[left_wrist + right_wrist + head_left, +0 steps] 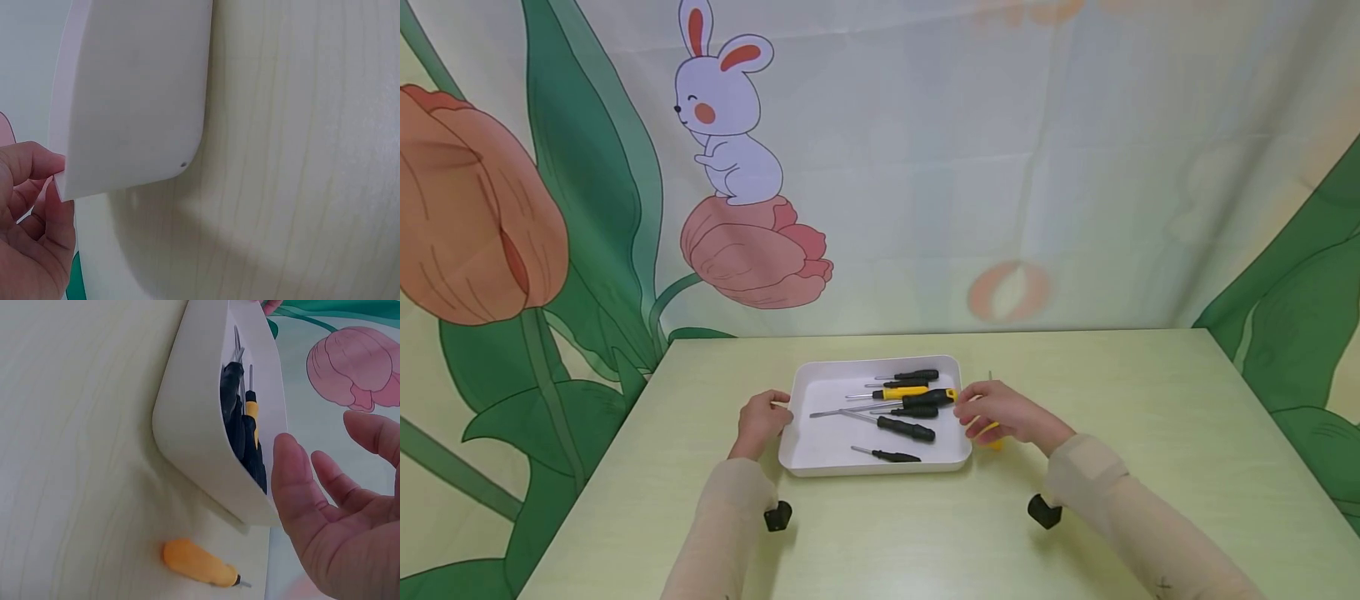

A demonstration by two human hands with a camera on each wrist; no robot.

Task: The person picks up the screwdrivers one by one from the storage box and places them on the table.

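Note:
My left hand (763,421) pinches the rim of a white tray (820,442) at its left end; the left wrist view shows thumb and fingers at the rim's corner. Several screwdrivers lie in the tray, most with black handles, such as a black screwdriver (906,429), and a yellow-and-black one (904,392). By the tray's right end, my right hand (1007,411) has its fingers loosely bent, holding nothing. A screwdriver with a yellow-orange handle (200,564) lies on the table just outside the tray, mostly hidden under this hand in the head view.
The tray stands on a pale wood-grain table (910,542). Behind the table hangs a curtain (910,208) printed with a rabbit and tulips. A small black block-shaped device (778,516) sits at the left wrist, another (1045,512) at the right.

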